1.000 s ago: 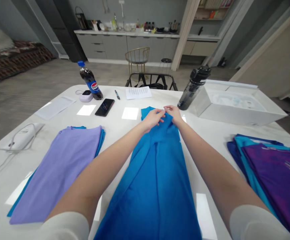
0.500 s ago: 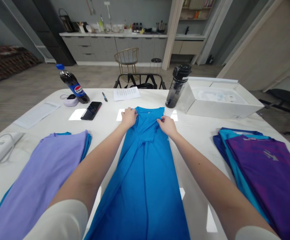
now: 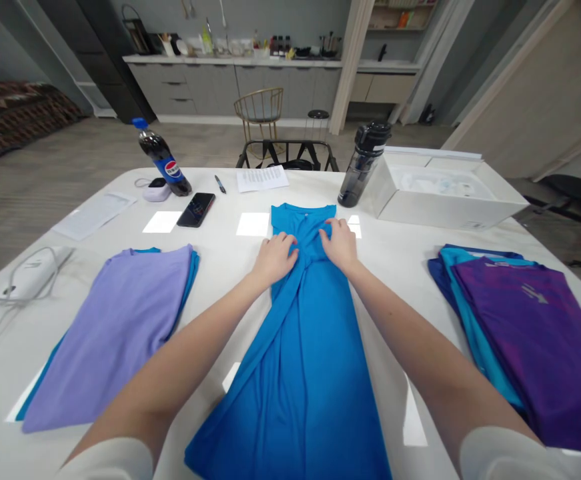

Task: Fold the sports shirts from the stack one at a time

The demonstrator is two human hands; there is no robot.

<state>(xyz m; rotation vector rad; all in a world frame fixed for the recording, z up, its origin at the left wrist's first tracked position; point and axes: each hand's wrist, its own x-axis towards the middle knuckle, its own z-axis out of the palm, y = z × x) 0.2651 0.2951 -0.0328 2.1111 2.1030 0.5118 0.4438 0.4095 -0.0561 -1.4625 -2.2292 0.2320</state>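
Note:
A bright blue shirt [image 3: 320,373] lies lengthwise on the white table in front of me, folded narrow, its neckline at the far end. Loose creases run down its middle, and the cloth is bunched below the collar. My left hand [image 3: 274,259] rests on the left part of this bunch, fingers bent, with a gap between thumb and fingers. On the other side, my right hand [image 3: 341,244] touches the shirt near its right shoulder, thumb and fingertips apart. Neither hand shows cloth pinched in it.
Folded lilac clothes [image 3: 135,300] lie left, a stack topped by a purple shirt [image 3: 530,320] right. Beyond stand a cola bottle [image 3: 163,160], a phone [image 3: 197,209], a pen [image 3: 220,185], papers [image 3: 263,179], a dark drinking bottle [image 3: 363,167] and a white box [image 3: 440,207].
My left hand has moved inward and nearer from the left shoulder; my right hand has shifted slightly. Fingers have loosened from the cloth, and the fold below the collar looks more bunched. The view has shifted.

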